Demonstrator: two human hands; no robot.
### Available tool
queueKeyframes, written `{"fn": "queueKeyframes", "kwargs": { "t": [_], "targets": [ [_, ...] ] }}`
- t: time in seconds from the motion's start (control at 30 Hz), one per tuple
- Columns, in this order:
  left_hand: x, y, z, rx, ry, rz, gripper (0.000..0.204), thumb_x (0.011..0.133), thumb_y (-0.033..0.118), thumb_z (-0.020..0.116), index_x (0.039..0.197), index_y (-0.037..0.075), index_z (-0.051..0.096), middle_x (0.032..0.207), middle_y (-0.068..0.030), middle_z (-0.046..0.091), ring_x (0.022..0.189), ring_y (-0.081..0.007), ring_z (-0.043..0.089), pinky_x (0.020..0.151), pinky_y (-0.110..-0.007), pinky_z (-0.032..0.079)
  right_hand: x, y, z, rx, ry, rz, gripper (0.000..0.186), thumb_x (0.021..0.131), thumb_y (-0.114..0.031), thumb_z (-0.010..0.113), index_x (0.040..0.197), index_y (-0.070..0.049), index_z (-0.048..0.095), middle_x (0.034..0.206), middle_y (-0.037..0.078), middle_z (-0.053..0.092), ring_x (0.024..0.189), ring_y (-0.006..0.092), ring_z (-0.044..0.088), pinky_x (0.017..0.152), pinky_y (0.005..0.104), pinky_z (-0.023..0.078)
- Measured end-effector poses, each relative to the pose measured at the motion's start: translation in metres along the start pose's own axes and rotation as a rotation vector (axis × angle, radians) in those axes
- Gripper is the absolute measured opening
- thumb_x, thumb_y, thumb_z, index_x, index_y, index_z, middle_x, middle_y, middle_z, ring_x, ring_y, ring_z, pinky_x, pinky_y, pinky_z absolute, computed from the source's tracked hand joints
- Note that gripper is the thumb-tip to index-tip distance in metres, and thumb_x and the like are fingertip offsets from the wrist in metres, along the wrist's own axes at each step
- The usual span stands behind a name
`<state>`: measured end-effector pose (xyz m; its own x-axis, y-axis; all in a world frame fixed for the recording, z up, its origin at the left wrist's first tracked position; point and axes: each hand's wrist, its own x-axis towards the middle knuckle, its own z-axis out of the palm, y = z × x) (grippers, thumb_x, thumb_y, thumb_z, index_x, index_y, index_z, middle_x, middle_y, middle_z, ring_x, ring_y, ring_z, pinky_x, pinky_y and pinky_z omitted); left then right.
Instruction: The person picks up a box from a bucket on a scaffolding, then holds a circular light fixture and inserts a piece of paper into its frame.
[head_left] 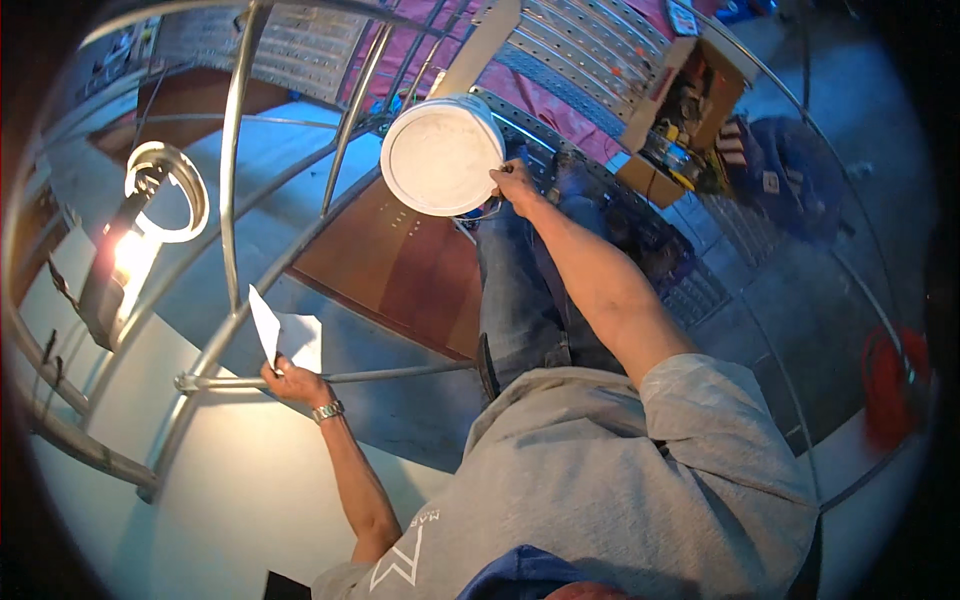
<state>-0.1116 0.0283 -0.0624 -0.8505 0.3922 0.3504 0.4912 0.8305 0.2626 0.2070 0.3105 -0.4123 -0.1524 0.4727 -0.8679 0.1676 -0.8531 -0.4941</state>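
My right hand [515,187] reaches out ahead and is closed on the rim of a round white bucket [440,158]. The bucket's pale, scuffed round face is turned up toward me. A bit of its wire handle shows just below my fingers. At the left, my left hand [293,382] pinches a folded white sheet [298,338] at its lower corner. The sheet's material cannot be made out. That hand, with a metal watch on its wrist, is beside a horizontal metal tube [410,374].
Metal tube frames [232,150] surround me. A lit work lamp [130,255] stands at the left. Perforated metal planks [570,45] are ahead, and a cardboard box [725,90] with tools is at the far right. A brown board [390,270] lies below the bucket.
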Motion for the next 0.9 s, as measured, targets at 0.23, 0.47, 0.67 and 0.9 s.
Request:
{"fn": "queueKeyframes", "kwargs": {
  "t": [0.23,0.47,0.67,0.9],
  "targets": [
    [-0.009,0.004,-0.038,0.01,-0.034,-0.102,0.015,0.094,0.008,0.058,0.099,-0.004,0.064,0.09,-0.0112,0.063,0.083,-0.0246,0.054,0.08,-0.04,0.045,0.005,0.042,-0.018,-0.115,0.011,0.294,0.071,0.084,-0.021,0.084,0.138,-0.008,0.041,0.096,0.009,0.057,0.059,0.0149,0.053,0.054,0.0304,0.046],
    [-0.001,-0.005,-0.014,-0.094,-0.014,-0.051,0.018,0.098,0.01,0.059,0.105,-0.005,0.066,0.1,-0.012,0.065,0.092,-0.0236,0.058,0.088,-0.038,0.046,0.031,0.055,-0.023,0.119,-0.148,0.368,0.084,0.08,-0.03,0.088,0.147,-0.013,0.041,0.133,0.014,0.054,0.121,0.026,0.052,0.09,0.0489,0.047],
    [-0.002,-0.002,-0.016,-0.124,-0.003,-0.145,0.022,0.096,0.012,0.055,0.105,-0.005,0.066,0.105,-0.0128,0.067,0.096,-0.0245,0.06,0.093,-0.038,0.046,0.046,0.071,-0.028,0.19,-0.265,0.267,0.106,0.075,-0.039,0.09,0.157,-0.014,0.028,0.151,0.011,0.048,0.145,0.0332,0.035,0.106,0.0561,0.031],
    [-0.003,0.003,-0.021,-0.047,0.001,-0.2,0.021,0.097,0.005,0.05,0.107,-0.005,0.065,0.111,-0.0156,0.068,0.103,-0.0265,0.062,0.098,-0.04,0.046,0.064,0.092,-0.028,0.249,-0.398,0.208,0.089,0.079,-0.058,0.083,0.145,-0.012,0.047,0.143,0.008,0.054,0.139,0.0253,0.043,0.104,0.0513,0.035]
  ]
}}
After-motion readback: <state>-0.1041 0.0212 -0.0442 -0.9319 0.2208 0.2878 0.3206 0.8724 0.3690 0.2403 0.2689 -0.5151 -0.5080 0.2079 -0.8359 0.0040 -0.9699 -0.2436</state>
